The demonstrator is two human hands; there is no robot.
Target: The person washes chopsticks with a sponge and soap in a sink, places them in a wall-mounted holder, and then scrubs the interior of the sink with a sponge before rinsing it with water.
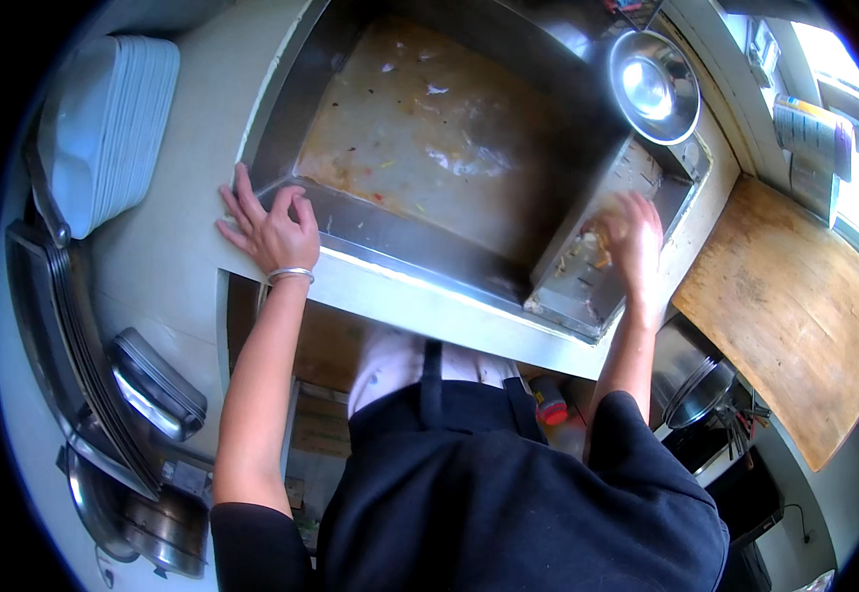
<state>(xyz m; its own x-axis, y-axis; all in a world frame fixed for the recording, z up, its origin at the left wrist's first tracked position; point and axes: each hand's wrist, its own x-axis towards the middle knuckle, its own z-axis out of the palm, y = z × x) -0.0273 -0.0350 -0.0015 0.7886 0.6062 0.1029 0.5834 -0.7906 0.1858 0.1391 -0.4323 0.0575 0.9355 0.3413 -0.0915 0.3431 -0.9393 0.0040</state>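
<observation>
My left hand point(274, 226), with a bangle at the wrist, rests on the rim of a large metal sink point(407, 226) at its near left corner. Its thumb and index finger curl towards each other, and nothing shows in it. My right hand point(633, 226) is inside a narrow slotted metal trough point(585, 277) along the sink's right side, blurred, fingers bent down over wet food scraps point(590, 244). Whether it grips any scraps cannot be told. The sink's stained floor point(400, 126) carries small food bits and white shreds.
A steel bowl point(655, 87) stands at the trough's far end. To the right lie a wooden board point(792, 311) and a metal pot point(688, 377). Stacked white trays point(118, 133), metal trays point(66, 333) and steel dishes point(159, 385) are at the left.
</observation>
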